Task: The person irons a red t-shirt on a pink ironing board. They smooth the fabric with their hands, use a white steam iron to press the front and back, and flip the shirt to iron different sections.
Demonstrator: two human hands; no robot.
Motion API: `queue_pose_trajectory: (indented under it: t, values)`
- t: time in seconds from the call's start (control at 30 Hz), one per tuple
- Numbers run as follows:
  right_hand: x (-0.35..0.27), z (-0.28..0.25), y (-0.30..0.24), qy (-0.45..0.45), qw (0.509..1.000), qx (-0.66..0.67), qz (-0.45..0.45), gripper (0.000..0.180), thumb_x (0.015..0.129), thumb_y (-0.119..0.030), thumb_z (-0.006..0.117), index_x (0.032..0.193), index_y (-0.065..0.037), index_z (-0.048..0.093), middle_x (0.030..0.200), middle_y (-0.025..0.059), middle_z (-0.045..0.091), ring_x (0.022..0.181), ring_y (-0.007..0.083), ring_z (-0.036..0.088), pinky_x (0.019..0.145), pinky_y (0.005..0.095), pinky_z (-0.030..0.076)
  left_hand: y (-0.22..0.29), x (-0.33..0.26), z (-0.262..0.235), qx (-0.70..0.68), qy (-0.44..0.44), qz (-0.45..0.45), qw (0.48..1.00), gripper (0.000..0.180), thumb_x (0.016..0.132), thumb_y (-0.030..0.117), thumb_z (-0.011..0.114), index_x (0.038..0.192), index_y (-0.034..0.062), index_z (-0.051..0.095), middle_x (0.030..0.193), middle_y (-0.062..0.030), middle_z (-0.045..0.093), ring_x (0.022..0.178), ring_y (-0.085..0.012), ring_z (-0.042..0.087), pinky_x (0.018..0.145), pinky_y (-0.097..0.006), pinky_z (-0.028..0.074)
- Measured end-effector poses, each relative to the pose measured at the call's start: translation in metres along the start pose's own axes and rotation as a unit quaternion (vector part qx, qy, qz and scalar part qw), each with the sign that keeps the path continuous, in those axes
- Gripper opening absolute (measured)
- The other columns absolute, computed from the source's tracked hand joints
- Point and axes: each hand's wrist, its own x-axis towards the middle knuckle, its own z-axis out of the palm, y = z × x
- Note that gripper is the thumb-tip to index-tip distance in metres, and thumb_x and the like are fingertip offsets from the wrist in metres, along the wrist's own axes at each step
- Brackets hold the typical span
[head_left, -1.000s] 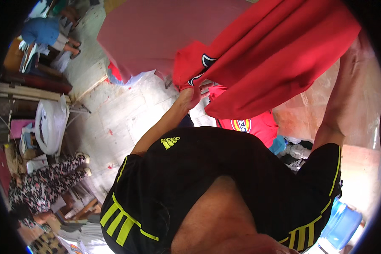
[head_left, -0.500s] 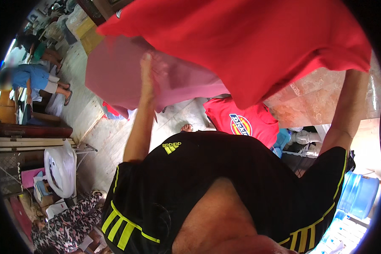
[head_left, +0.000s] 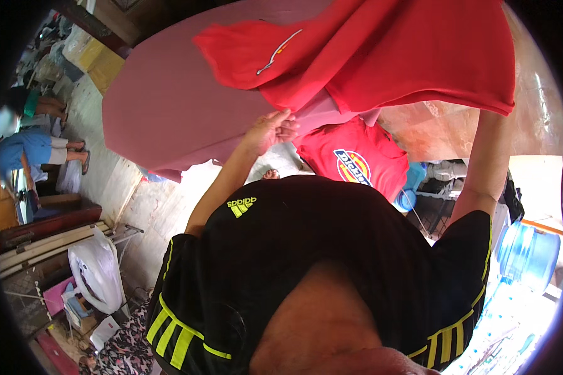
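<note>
A red shirt (head_left: 419,56) with a small embroidered mark lies partly on a long board covered in mauve cloth (head_left: 162,94). My left hand (head_left: 272,132) is at the board's near edge, its fingers apart, with the fingertips close to or touching the shirt's lower edge. On the other side, my right forearm (head_left: 481,156) reaches up under the shirt's right corner. The cloth hides my right hand and its fingers. Below the board's near edge is a second red shirt (head_left: 353,156) with a large printed badge.
A brown stone-like surface (head_left: 431,131) lies to the right of the board. Blue water bottles (head_left: 528,256) stand at the right. At the left are a plastic-wrapped white item (head_left: 97,269), wooden boards (head_left: 50,247), and a person in a blue top (head_left: 22,153) bending over.
The red shirt has come down from the air onto the mauve board. My left hand has moved right and nearer, towards the shirt's edge. My right arm has shifted slightly left.
</note>
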Motion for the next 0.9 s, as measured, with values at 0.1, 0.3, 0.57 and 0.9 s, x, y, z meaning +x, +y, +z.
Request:
queue_pose_trajectory:
  t: [0.1, 0.3, 0.57, 0.9]
  values:
    - [-0.008, -0.019, 0.001, 0.011, 1.000, -0.009, 0.006, 0.033, 0.100, -0.017, 0.048, 0.127, 0.000, 0.055, 0.126, 0.0110, 0.061, 0.115, 0.0212, 0.058, 0.102, 0.0369, 0.044, -0.014, 0.005, 0.030, -0.054, 0.025, 0.064, 0.996, 0.049, 0.090, 0.048, 0.065, 0.119, 0.0105, 0.051, 0.109, -0.0118, 0.067, 0.083, -0.0214, 0.067, 0.077, -0.037, 0.054]
    - [-0.030, -0.053, 0.012, 0.029, 0.999, -0.017, 0.026, 0.033, 0.100, -0.017, 0.048, 0.128, 0.000, 0.054, 0.127, 0.0111, 0.061, 0.116, 0.0211, 0.058, 0.103, 0.0368, 0.044, -0.014, 0.013, 0.043, -0.204, 0.117, 0.145, 0.961, 0.036, 0.092, 0.043, 0.065, 0.110, 0.0149, 0.050, 0.099, -0.0059, 0.066, 0.069, -0.0189, 0.067, 0.065, -0.034, 0.053]
    - [-0.044, -0.059, 0.031, 0.032, 0.998, -0.001, 0.045, 0.035, 0.100, -0.017, 0.049, 0.130, 0.001, 0.053, 0.128, 0.0111, 0.060, 0.117, 0.0209, 0.057, 0.103, 0.0366, 0.043, -0.011, 0.032, 0.008, -0.298, 0.014, 0.083, 0.951, 0.022, 0.089, 0.036, 0.070, 0.097, 0.0191, 0.059, 0.103, -0.0017, 0.066, 0.065, -0.0157, 0.056, 0.069, -0.037, 0.046]
    - [-0.038, -0.065, -0.009, 0.003, 1.000, -0.015, 0.000, 0.036, 0.100, -0.017, 0.049, 0.132, 0.001, 0.051, 0.129, 0.0112, 0.059, 0.118, 0.0207, 0.056, 0.104, 0.0363, 0.042, 0.179, -0.158, 0.030, -0.127, -0.079, 0.454, 0.878, 0.027, 0.094, 0.020, 0.062, 0.118, 0.0058, 0.060, 0.117, -0.0092, 0.066, 0.103, -0.0246, 0.064, 0.092, -0.046, 0.050]
